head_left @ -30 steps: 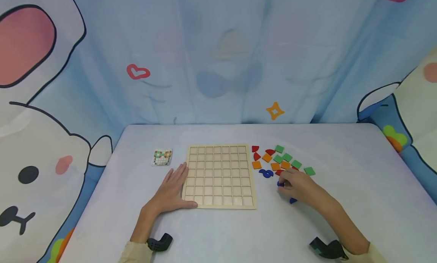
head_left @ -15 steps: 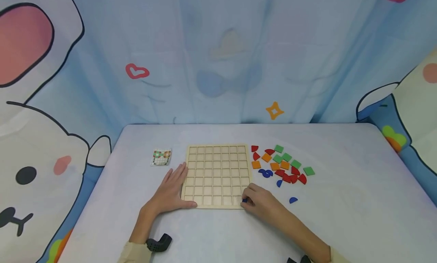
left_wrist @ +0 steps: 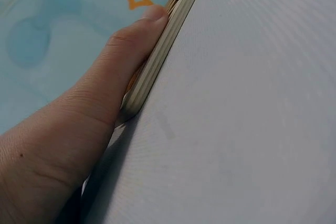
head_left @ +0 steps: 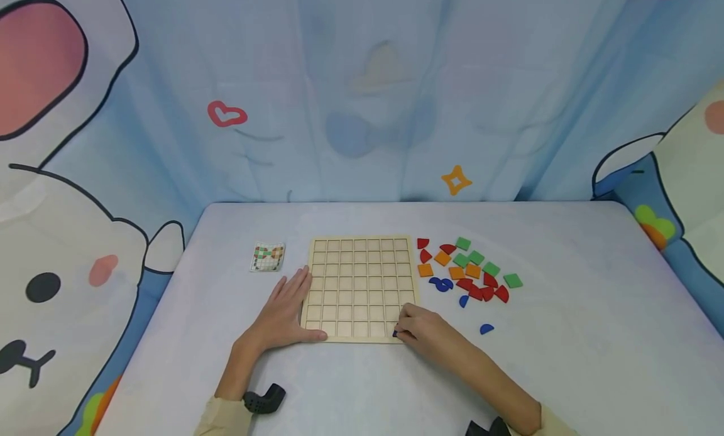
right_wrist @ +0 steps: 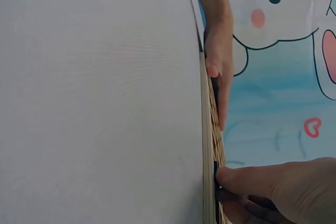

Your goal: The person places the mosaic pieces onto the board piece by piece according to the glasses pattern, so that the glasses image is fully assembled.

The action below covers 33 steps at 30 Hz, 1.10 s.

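Note:
A wooden grid board (head_left: 360,277) lies flat on the table. My left hand (head_left: 279,313) rests along its left side, fingers straight and spread, the thumb lying at the near edge. In the left wrist view that thumb (left_wrist: 118,56) touches the rim of the board (left_wrist: 163,51). My right hand (head_left: 427,330) pinches a small dark blue piece (head_left: 395,333) over the near right corner of the board. In the right wrist view the piece (right_wrist: 216,174) sits between thumb and finger, close to the board's surface; its full shape is hidden.
Right of the board lie several orange squares (head_left: 442,258), green squares (head_left: 513,280), red quarter-circle-like pieces (head_left: 501,293) and blue half-circle-like pieces (head_left: 487,329). A patterned card (head_left: 268,257) lies left of the board. A curtain (head_left: 362,109) hangs behind the table.
My right hand has picked up a blue piece from among the loose pieces and carried it left to the board's near right corner. The left hand stays on the board.

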Motion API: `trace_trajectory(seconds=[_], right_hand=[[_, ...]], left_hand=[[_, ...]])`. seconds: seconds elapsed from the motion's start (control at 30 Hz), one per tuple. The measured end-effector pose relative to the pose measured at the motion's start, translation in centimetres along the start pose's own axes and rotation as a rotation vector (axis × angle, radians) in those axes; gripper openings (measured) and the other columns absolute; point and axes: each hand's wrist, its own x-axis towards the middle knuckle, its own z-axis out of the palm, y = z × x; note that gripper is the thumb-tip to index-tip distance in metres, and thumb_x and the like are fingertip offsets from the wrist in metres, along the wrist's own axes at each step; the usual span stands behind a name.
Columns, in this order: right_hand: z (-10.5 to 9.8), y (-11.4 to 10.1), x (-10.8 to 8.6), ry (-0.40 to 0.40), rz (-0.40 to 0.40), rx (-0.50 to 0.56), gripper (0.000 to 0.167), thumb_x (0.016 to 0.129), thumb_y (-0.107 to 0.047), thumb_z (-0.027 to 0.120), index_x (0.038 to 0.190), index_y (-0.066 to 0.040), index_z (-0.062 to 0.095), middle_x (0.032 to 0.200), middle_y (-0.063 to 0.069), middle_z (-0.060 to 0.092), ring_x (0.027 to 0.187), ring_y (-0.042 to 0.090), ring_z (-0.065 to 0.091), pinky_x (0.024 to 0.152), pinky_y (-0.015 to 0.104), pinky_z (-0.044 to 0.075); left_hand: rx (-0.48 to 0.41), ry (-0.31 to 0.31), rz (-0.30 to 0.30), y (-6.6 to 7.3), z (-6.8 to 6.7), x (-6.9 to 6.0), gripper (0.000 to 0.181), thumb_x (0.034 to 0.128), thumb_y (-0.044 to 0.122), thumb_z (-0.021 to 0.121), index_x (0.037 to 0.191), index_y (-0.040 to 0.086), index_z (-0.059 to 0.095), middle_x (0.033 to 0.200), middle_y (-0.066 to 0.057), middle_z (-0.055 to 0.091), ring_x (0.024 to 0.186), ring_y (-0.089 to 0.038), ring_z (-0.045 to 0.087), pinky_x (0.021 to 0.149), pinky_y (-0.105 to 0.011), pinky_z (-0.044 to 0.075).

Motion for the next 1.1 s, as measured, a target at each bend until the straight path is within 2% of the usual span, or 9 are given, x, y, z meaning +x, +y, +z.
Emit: trace_trajectory(seconds=[0.17, 0.37, 0.6, 0.73, 1.1], right_hand=[[0.37, 0.21, 0.03, 0.028, -0.087, -0.081, 0.007, 0.080, -0.007, 0.077, 0.082, -0.013, 0.074, 0.089, -0.006, 0.064, 0.079, 0.005, 0.056, 0.074, 0.018, 0.056], [0.32, 0.25, 0.06, 0.001, -0.093, -0.165, 0.005, 0.081, -0.013, 0.078, 0.082, -0.017, 0.074, 0.088, -0.008, 0.068, 0.079, 0.004, 0.056, 0.074, 0.017, 0.056], [0.45, 0.64, -0.04, 0.020, -0.163, -0.210, 0.018, 0.081, -0.016, 0.078, 0.100, -0.017, 0.077, 0.094, -0.007, 0.068, 0.088, 0.008, 0.061, 0.078, 0.019, 0.057], [0.43, 0.84, -0.07, 0.013, -0.195, -0.205, 0.020, 0.081, -0.015, 0.077, 0.101, -0.017, 0.078, 0.096, -0.006, 0.067, 0.090, 0.009, 0.059, 0.078, 0.018, 0.056], [0.41, 0.98, -0.07, -0.002, -0.201, -0.171, 0.020, 0.081, -0.014, 0.078, 0.101, -0.016, 0.078, 0.098, -0.005, 0.066, 0.090, 0.008, 0.058, 0.080, 0.019, 0.056]], left_hand=[[-0.002, -0.007, -0.003, -0.08, 0.04, -0.01, 0.127, 0.0663, 0.075, 0.068, 0.156, 0.006, 0.010, 0.166, -0.005, 0.004, 0.154, -0.021, 0.006, 0.124, -0.049, 0.007], [-0.002, 0.000, 0.002, -0.06, 0.00, 0.02, 0.126, 0.0668, 0.074, 0.068, 0.156, 0.007, 0.010, 0.166, -0.004, 0.005, 0.154, -0.020, 0.006, 0.124, -0.049, 0.008], [-0.002, 0.002, 0.005, -0.13, -0.04, -0.11, 0.125, 0.0671, 0.072, 0.069, 0.156, 0.007, 0.011, 0.166, -0.004, 0.005, 0.154, -0.021, 0.007, 0.124, -0.048, 0.008], [-0.004, 0.001, 0.004, -0.23, 0.07, -0.18, 0.125, 0.0669, 0.072, 0.069, 0.156, 0.007, 0.010, 0.166, -0.003, 0.005, 0.154, -0.021, 0.006, 0.124, -0.048, 0.007], [0.001, -0.002, 0.003, -0.27, 0.10, -0.07, 0.125, 0.0674, 0.072, 0.069, 0.156, 0.007, 0.010, 0.166, -0.003, 0.005, 0.154, -0.020, 0.006, 0.125, -0.047, 0.007]])
